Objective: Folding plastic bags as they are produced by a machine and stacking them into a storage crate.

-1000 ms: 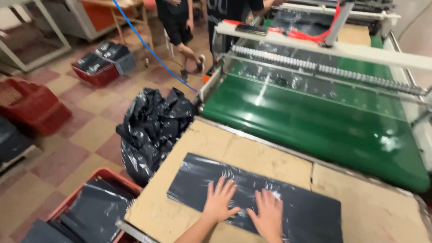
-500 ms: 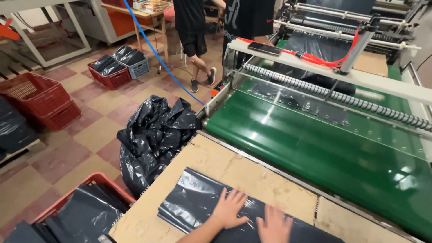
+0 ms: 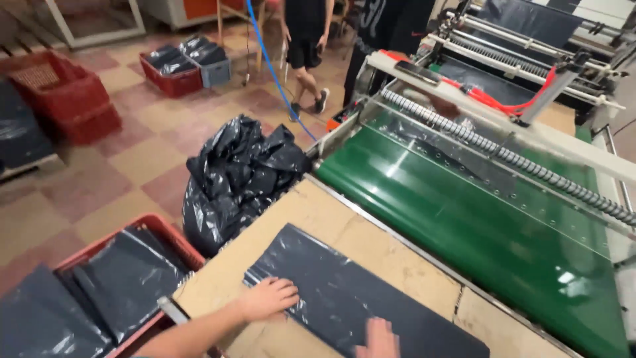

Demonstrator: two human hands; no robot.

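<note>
dark plastic sheet (image 3: 344, 298) lies flat — left hand (image 3: 268, 298) curled, right hand (image 3: 379, 338) spread on it.

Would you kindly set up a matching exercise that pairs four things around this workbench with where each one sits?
Things:
1. flat dark plastic sheet
2. crumpled black bag
3. green conveyor belt
4. red crate

Places:
A. on the floor, against the bench's far-left corner
B. on the floor at the bench's near-left side, holding flat dark sheets
C. on the brown bench top, under the left hand and right hand
D. beyond the bench, beneath a clear guard

Pairs: 1-C, 2-A, 3-D, 4-B
</note>
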